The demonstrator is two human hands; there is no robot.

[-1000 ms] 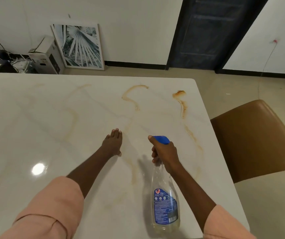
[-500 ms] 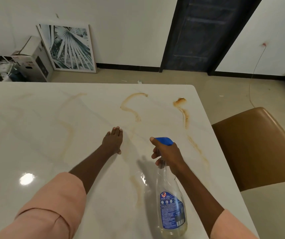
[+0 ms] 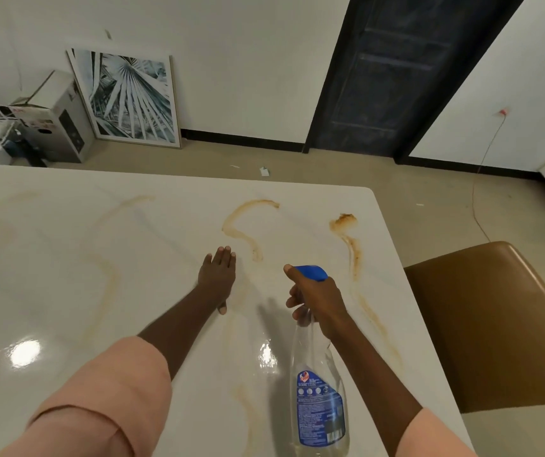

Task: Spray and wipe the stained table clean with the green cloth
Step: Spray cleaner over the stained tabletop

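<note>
My right hand [image 3: 317, 293] grips the neck of a clear spray bottle [image 3: 320, 400] with a blue trigger head and blue label, held above the white marble table [image 3: 66, 258], nozzle aimed away from me. My left hand [image 3: 216, 275] lies flat on the tabletop, palm down, fingers together, left of the bottle. Brown stains mark the table: a curved streak [image 3: 244, 225] just beyond my left hand and a darker blotch with a trail [image 3: 347, 232] toward the right edge. Fainter smears run across the left half. A wet patch [image 3: 267, 354] glistens beside the bottle. No green cloth is in sight.
A tan padded chair [image 3: 495, 324] stands at the table's right edge. Beyond the table, a framed leaf picture [image 3: 129, 97] leans on the wall beside a white box [image 3: 56, 120] and tangled cables. A dark door [image 3: 393, 74] is at the back right.
The view has shifted slightly. Both hands stay in much the same places; a wet glistening patch has appeared on the table next to the bottle.
</note>
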